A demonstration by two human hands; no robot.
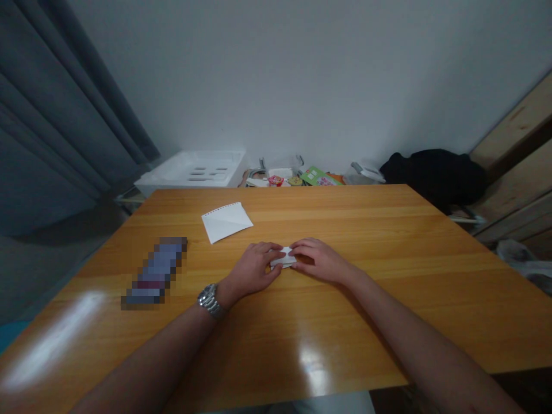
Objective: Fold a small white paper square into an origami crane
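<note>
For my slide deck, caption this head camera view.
Left hand and right hand hold a small folded paper on a wooden table; another sheet lies beyond.

Folded paper (283, 257), middle of the table (388, 241): only a small white patch shows. The left hand (254, 269) and right hand (317, 261) cover its ends, so whether the fingers pinch or merely press it cannot be told. Object (154, 273) near the left edge: pixelated, unidentifiable. Packets (297, 177) beyond the far edge: too small to read. Forearms and the table's near corners: cut off by the frame.
</note>
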